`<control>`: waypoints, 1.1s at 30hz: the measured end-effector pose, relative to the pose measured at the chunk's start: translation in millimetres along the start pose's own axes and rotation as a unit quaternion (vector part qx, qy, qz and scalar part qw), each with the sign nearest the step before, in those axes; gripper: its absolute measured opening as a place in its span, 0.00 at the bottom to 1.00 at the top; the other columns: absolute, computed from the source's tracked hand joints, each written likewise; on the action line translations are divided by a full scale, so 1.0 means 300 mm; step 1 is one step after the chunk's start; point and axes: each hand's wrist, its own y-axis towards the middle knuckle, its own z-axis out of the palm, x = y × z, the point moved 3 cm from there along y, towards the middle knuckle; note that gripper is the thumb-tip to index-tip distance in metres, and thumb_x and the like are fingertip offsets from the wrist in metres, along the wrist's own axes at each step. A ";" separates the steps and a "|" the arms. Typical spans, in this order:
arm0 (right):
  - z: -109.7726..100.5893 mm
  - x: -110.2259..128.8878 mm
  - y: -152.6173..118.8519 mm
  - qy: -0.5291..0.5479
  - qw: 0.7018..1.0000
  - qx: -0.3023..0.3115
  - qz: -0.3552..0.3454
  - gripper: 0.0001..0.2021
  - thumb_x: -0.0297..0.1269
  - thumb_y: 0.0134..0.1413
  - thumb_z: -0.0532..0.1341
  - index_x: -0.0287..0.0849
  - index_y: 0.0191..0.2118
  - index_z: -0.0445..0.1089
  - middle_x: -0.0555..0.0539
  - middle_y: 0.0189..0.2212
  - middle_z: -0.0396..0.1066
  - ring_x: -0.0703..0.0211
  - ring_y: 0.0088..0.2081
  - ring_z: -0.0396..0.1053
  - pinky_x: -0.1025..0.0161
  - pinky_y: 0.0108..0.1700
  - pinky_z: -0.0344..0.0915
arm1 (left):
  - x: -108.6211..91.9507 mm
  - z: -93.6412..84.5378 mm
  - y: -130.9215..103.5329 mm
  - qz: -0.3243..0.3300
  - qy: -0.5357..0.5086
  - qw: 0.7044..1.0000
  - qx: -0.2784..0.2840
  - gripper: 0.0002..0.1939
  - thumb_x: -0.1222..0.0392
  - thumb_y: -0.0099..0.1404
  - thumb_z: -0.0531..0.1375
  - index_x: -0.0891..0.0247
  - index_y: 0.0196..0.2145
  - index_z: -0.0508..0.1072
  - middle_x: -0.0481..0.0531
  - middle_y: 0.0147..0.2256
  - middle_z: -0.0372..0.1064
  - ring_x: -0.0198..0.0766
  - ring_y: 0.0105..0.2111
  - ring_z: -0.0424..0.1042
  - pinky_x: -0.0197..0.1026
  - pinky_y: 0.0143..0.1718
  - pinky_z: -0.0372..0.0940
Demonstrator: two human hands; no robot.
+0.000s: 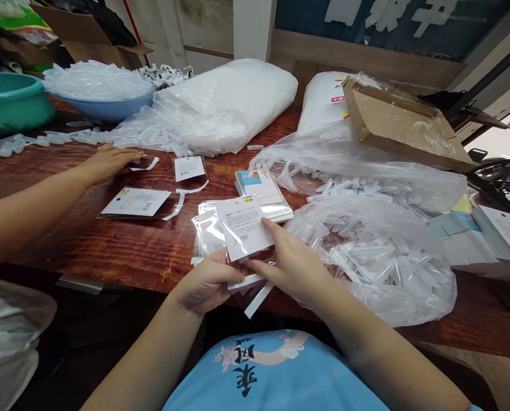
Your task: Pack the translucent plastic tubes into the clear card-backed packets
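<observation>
A clear plastic packet with a white printed card point(244, 228) is held between both hands above the table's front edge. My left hand point(212, 279) pinches its lower left corner, thumb against the plastic. My right hand point(291, 260) grips the right side, with its index finger along the card. A white strip point(258, 301) hangs below the packet between the hands. Under and left of it lie more clear packets point(209, 233). Just behind is a stack of blue-and-white cards point(261, 187).
Another person's hand point(112, 161) reaches in from the left, near packets point(136, 202) on the wooden table point(67, 240). Open plastic bags of clear pieces point(392, 268) lie right; basins point(105, 103), a large white bag point(246, 97) and a cardboard tray point(403, 128) stand behind.
</observation>
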 end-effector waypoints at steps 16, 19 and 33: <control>0.008 -0.035 0.064 0.079 0.991 0.007 0.105 0.26 0.29 0.48 0.51 0.42 0.56 0.54 0.41 0.45 0.69 0.48 0.44 0.66 0.55 0.43 0.61 | -0.005 0.013 0.005 0.041 -0.001 0.996 0.074 0.41 0.84 0.48 0.48 0.63 0.59 0.51 0.58 0.51 0.63 0.48 0.55 0.57 0.53 0.56 0.49; 0.005 -0.046 0.060 0.234 0.968 0.072 0.062 0.27 0.32 0.48 0.55 0.45 0.56 0.54 0.46 0.45 0.69 0.55 0.44 0.67 0.60 0.43 0.62 | -0.007 -0.011 0.005 0.050 -0.014 0.997 0.064 0.41 0.83 0.48 0.48 0.60 0.59 0.51 0.56 0.52 0.63 0.50 0.54 0.57 0.56 0.55 0.50; 0.065 -0.073 0.080 0.593 0.789 0.065 0.147 0.13 0.39 0.48 0.61 0.39 0.39 0.67 0.47 0.35 0.72 0.64 0.32 0.70 0.63 0.40 0.64 | 0.006 -0.052 -0.049 0.129 0.523 0.843 -0.006 0.43 0.60 0.51 0.63 0.55 0.60 0.45 0.56 0.60 0.46 0.48 0.59 0.46 0.51 0.58 0.44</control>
